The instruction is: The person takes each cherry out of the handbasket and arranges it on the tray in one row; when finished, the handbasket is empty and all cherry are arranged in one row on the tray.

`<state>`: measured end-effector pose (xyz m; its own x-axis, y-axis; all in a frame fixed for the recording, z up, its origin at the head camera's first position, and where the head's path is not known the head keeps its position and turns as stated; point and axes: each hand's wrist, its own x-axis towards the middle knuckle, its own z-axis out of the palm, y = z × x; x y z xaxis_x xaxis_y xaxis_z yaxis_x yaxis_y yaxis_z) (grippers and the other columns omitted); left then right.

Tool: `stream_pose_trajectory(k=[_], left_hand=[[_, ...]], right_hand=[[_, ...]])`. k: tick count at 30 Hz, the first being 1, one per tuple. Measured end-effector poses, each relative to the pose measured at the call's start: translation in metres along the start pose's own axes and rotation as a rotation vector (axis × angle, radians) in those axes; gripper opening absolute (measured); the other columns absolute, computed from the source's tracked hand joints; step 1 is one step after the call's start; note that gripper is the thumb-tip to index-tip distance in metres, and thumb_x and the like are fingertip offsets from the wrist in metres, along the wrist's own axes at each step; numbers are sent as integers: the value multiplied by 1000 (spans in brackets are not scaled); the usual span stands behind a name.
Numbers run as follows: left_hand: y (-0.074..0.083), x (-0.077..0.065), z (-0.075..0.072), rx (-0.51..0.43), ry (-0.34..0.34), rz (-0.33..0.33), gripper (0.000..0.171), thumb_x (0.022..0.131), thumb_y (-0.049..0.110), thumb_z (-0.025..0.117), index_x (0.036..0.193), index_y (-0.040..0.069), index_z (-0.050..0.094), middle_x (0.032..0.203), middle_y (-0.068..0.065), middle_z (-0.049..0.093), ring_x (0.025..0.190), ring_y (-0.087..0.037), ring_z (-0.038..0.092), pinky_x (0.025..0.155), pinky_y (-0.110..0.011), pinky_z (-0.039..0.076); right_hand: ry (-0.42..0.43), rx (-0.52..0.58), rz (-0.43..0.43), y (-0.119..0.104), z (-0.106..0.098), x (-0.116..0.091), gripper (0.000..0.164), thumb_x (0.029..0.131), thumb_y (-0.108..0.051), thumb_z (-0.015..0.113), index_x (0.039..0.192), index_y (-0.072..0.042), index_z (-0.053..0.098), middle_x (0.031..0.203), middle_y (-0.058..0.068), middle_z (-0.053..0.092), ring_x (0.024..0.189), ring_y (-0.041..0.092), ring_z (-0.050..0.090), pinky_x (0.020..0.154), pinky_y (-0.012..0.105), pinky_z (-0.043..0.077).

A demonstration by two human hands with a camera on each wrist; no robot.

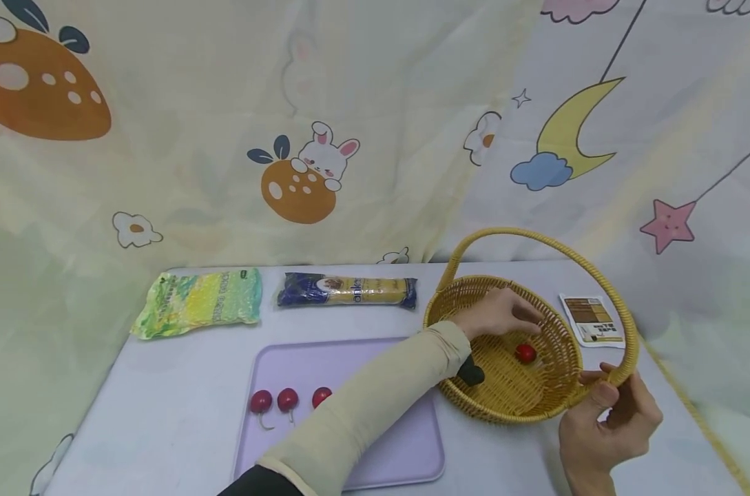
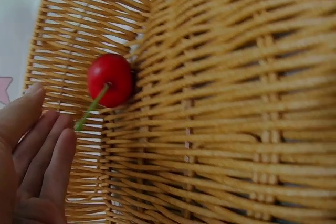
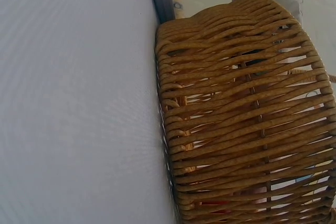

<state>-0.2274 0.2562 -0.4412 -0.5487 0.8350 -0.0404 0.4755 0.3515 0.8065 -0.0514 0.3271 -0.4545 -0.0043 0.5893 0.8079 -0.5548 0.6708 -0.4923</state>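
Observation:
A yellow-brown wicker basket (image 1: 505, 406) with a tall arched handle stands on the right of the table. My left hand (image 1: 497, 313) reaches inside it, fingers extended and holding nothing. One red cherry (image 1: 526, 353) lies in the basket just below those fingers. The left wrist view shows its green stem (image 2: 92, 109) pointing toward the fingertips; whether they touch cannot be told. With thumb and fingers, my right hand (image 1: 613, 427) grips the basket where the handle meets the rim. That hand is out of sight in the right wrist view, which shows the woven side (image 3: 247, 114).
Red cherries (image 1: 288, 399) with stems lie on a lilac tray (image 1: 344, 350), partly covered by my left sleeve. A green-yellow packet (image 1: 201, 302) and a blue-and-yellow pasta package (image 1: 348, 290) lie along the back. Behind the basket's right side is a white-and-brown sachet (image 1: 593, 321).

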Motion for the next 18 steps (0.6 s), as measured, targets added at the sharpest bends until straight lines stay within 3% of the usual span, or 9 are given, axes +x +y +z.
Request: stream_pose_trajectory(k=[7,18], left_hand=[[2,0,3,90,-153,34,33,98,19,76,130,23,76,122,13,76,103,10,65,83,-4,47],[3,-4,5,135,-267,68,20,99,25,74,118,24,82,111,19,77,101,14,61,84,-3,44]], right_hand=[[0,19,8,1,0,1,44,100,-22,70,104,18,51,95,23,70,74,1,66,74,10,51],[-14,7,36,2,-2,-1,44,101,-22,70,106,17,51,98,19,70,74,2,66,74,11,51]])
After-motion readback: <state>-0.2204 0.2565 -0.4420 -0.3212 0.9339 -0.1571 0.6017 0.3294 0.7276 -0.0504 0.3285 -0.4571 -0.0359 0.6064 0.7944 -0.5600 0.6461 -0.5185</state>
